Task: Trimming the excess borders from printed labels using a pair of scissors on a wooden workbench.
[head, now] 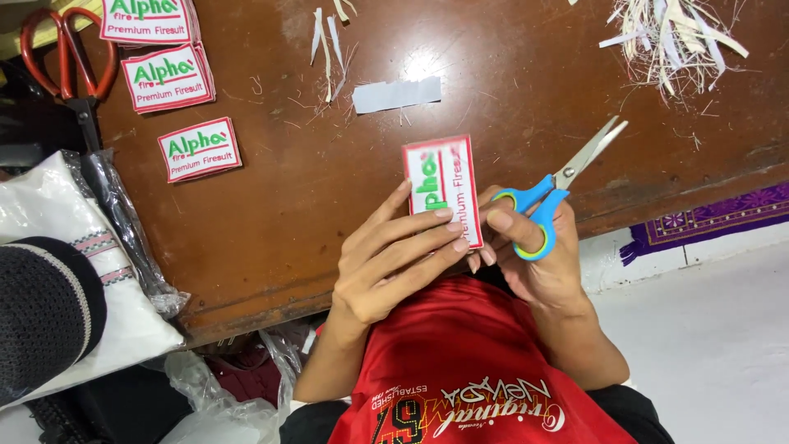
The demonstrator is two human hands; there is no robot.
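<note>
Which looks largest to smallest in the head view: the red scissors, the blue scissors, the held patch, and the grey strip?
1. Red scissors, partly cut off by the frame.
2. Blue scissors in the right hand.
3. Held patch in the left hand; nearness inflates it.
4. Grey strip.

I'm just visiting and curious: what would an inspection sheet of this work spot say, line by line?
Surface: brown wooden table, glossy, worn along its near edge.
Job's things: red-bordered white patch held over the table edge; blue-handled scissors, blades pointing away from the person.
Clutter: three finished patches at the left, white trimmings at the far right, a white strip, red-handled scissors at the left edge.
Hands: left hand holds the patch with fingers across its front; right hand has fingers through the blue-handled scissors' loops and touches the patch.
Cables: nothing seen.
Surroundings: folded white cloth in plastic, white floor, purple mat.
</note>
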